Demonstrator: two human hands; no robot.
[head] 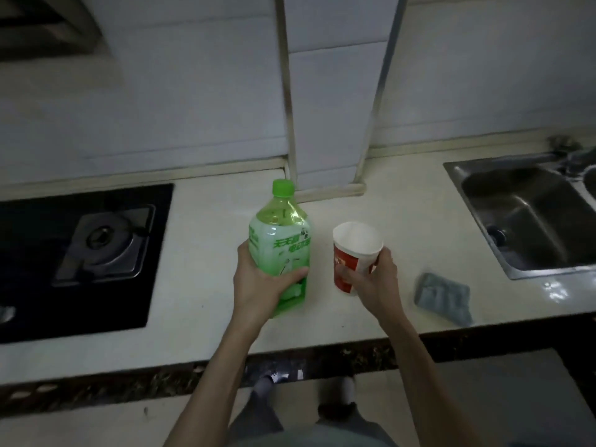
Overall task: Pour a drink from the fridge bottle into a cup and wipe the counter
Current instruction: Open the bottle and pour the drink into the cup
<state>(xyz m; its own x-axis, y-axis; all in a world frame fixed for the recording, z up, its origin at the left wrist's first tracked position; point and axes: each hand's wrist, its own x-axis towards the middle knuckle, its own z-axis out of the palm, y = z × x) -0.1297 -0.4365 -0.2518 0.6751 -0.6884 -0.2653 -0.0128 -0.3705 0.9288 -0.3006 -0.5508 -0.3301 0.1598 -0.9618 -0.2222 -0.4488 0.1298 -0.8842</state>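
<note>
Bottle (279,250) of pale green drink, upright on a cream tabletop (200,317), green cap (283,187) on, gripped low down by a person's left hand (258,282). Nearest the viewer, at the bottom of the picture, are the person's legs and feet on a grey floor, with two bare forearms reaching forward over the dark speckled front edge of the tabletop. The left hand wraps the lower half of the bottle, thumb across the front of the label and fingers round the back. Just to the right, and not touching the bottle, is a red and white paper cup (354,253); the right hand (374,279) clasps its side, fingers curled round the red band. The cup leans a little, so its white inside shows (whether its base sits flat on the tabletop I cannot tell). Further right, near the cup, a folded grey cloth (443,298) lies on the tabletop. To the far left is a black glass stove (80,301) with one metal burner (103,243). To the far right is a steel sink (529,214) with a tap (567,153) at its back edge. Behind everything is a white tiled wall (193,91), with a tiled pillar (332,91) jutting forward just behind the bottle.
</note>
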